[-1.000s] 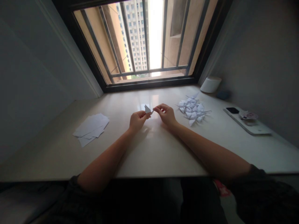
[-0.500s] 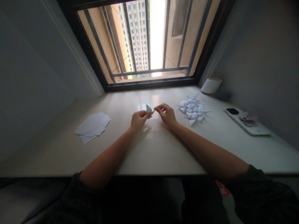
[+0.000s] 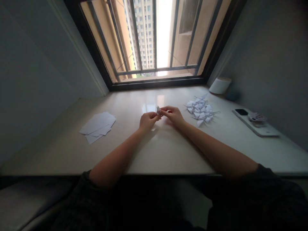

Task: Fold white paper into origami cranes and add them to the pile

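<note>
A small folded piece of white paper [image 3: 158, 109] with a pointed tip is pinched between my two hands, above the middle of the white sill. My left hand [image 3: 147, 121] is closed on its lower left side. From the right, my right hand [image 3: 175, 115] grips it with thumb and fingers, which hide most of it. Beyond my right hand lies a pile of folded paper cranes [image 3: 200, 110] with thin pointed ends. Farther left, a loose stack of paper sheets [image 3: 98, 125] rests flat.
A smartphone [image 3: 261, 126] with a clear round object [image 3: 257, 116] on it lies at the right. A white cup-like object [image 3: 220, 85] and a dark rounded item [image 3: 232, 95] stand near the wall. The barred window [image 3: 156, 84] bounds the sill [image 3: 130, 157] at the back.
My right hand has closed in on the folded paper, and both hands now meet around it. Less of the paper shows. The view has tilted slightly.
</note>
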The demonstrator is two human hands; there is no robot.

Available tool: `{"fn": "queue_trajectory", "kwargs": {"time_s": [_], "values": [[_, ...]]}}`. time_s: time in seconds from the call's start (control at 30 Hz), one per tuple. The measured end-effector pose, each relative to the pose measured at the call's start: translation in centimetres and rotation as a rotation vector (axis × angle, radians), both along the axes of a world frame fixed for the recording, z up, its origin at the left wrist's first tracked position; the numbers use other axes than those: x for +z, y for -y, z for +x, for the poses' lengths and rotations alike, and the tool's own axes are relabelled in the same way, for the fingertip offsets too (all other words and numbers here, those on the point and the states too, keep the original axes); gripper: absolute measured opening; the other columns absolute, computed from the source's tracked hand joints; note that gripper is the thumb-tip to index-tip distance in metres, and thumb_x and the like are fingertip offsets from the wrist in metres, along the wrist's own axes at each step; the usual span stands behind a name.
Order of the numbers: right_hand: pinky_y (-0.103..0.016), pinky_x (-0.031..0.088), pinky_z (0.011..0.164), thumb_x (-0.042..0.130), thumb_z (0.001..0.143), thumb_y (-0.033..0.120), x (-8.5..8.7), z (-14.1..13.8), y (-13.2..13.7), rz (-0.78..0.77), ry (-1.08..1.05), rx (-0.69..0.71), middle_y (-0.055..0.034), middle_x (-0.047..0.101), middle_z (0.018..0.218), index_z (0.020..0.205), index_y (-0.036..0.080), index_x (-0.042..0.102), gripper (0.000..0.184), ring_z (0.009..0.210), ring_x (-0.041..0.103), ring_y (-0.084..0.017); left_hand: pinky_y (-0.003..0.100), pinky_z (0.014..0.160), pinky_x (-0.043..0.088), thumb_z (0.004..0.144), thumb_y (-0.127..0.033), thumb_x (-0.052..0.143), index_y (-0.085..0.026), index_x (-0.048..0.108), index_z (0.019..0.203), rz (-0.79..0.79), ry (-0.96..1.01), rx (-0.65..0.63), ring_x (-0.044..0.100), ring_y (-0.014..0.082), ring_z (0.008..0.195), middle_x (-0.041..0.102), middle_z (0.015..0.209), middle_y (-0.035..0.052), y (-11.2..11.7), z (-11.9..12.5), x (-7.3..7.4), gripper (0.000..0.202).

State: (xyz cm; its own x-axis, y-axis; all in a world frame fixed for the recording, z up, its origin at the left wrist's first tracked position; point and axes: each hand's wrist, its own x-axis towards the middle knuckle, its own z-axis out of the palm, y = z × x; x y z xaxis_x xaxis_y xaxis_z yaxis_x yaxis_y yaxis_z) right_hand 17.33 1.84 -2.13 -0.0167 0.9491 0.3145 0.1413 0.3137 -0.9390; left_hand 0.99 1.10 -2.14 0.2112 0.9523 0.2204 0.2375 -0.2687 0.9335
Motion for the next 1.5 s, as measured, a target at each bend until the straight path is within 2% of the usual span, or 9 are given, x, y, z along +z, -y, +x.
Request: {"fn": "queue_trajectory", "kwargs": {"time_s": [0.17, 0.33, 0.4, 0.53, 0.7, 0.77, 0.87, 1.17, 1.5], "values": [[-0.029, 0.046, 0.06, 0.078, 0.06, 0.054, -0.2, 0.1, -0.1, -0.065, -0.029, 0.114, -0.0038, 0.071, 0.069, 0.071, 0.019, 0.072, 0.037, 0.063, 0.063, -0.017, 0.026, 0.06, 0.04, 0.077, -0.054, 0.063, -0.021, 0.073, 0.079, 0.079, -0.24, 0.038, 0.064, 0.0167, 0.07, 0.072, 0.076, 0.0028, 0.0, -0.2, -0.1, 0.034], [-0.028, 0.045, 0.058, 0.076, 0.059, 0.056, -0.7, 0.4, -0.6, -0.072, -0.003, 0.043, -0.004, 0.071, 0.07, 0.071, 0.019, 0.071, 0.04, 0.062, 0.062, -0.017, 0.026, 0.061, 0.04, 0.068, -0.061, 0.068, -0.025, 0.073, 0.077, 0.104, -0.356, 0.135, 0.062, 0.0164, 0.07, 0.072, 0.076, 0.0004, 0.3, -0.3, 0.6, 0.038], [-0.029, 0.047, 0.062, 0.075, 0.061, 0.057, -1.0, 0.5, -0.9, -0.047, 0.009, 0.004, -0.0042, 0.071, 0.071, 0.072, 0.018, 0.071, 0.041, 0.065, 0.063, -0.017, 0.027, 0.066, 0.042, 0.07, -0.059, 0.069, -0.026, 0.072, 0.082, 0.125, -0.322, 0.169, 0.063, 0.0167, 0.075, 0.073, 0.082, 0.0001, 0.5, -0.2, 0.9, 0.035], [-0.029, 0.048, 0.063, 0.072, 0.065, 0.058, -1.2, 0.2, -1.0, -0.002, 0.052, 0.001, -0.0041, 0.07, 0.069, 0.07, 0.018, 0.068, 0.041, 0.066, 0.064, -0.017, 0.028, 0.071, 0.044, 0.083, -0.051, 0.058, -0.026, 0.072, 0.092, 0.177, -0.142, 0.222, 0.064, 0.0168, 0.083, 0.073, 0.093, 0.0011, 0.3, -0.3, 0.9, 0.029], [-0.026, 0.047, 0.055, 0.068, 0.07, 0.058, -1.0, -0.6, -0.1, -0.01, 0.085, 0.103, -0.0019, 0.068, 0.068, 0.072, 0.019, 0.065, 0.039, 0.06, 0.062, -0.014, 0.027, 0.071, 0.045, 0.08, -0.043, 0.065, -0.024, 0.073, 0.09, 0.177, 0.019, 0.185, 0.065, 0.0179, 0.084, 0.073, 0.091, 0.0031, -0.5, -0.5, 0.5, 0.023], [-0.025, 0.045, 0.05, 0.068, 0.069, 0.059, -1.0, -0.7, 0.0, -0.046, 0.058, 0.111, -0.0014, 0.067, 0.068, 0.075, 0.019, 0.064, 0.04, 0.057, 0.062, -0.014, 0.027, 0.07, 0.045, 0.078, -0.041, 0.066, -0.023, 0.074, 0.085, 0.17, 0.038, 0.184, 0.065, 0.0178, 0.083, 0.073, 0.087, 0.0032, -0.7, -0.4, 0.4, 0.021], [-0.025, 0.047, 0.052, 0.071, 0.067, 0.059, -1.0, -0.7, 0.0, -0.028, 0.031, 0.114, -0.0023, 0.068, 0.07, 0.075, 0.019, 0.065, 0.04, 0.058, 0.063, -0.014, 0.027, 0.07, 0.046, 0.078, -0.04, 0.066, -0.022, 0.073, 0.081, 0.171, 0.053, 0.187, 0.064, 0.0175, 0.08, 0.073, 0.084, 0.0034, -0.8, -0.4, 0.3, 0.02], [-0.026, 0.039, 0.054, 0.073, 0.066, 0.053, -0.8, -0.8, 0.1, 0.022, 0.225, 0.03, -0.0019, 0.07, 0.068, 0.073, 0.02, 0.075, 0.033, 0.053, 0.049, -0.011, 0.027, 0.067, 0.044, 0.078, -0.037, 0.065, -0.02, 0.072, 0.078, 0.214, 0.03, 0.215, 0.064, 0.0165, 0.076, 0.072, 0.08, 0.0026, -0.5, -0.6, 0.8, 0.018], [-0.026, 0.036, 0.052, 0.071, 0.067, 0.053, -0.9, -1.2, -0.1, 0.001, 0.159, 0.051, -0.0012, 0.07, 0.066, 0.071, 0.021, 0.076, 0.033, 0.053, 0.05, -0.011, 0.028, 0.07, 0.047, 0.079, -0.04, 0.063, -0.019, 0.071, 0.082, 0.221, 0.062, 0.22, 0.063, 0.016, 0.075, 0.071, 0.08, 0.0036, -0.8, -0.8, 0.3, 0.022]]}}
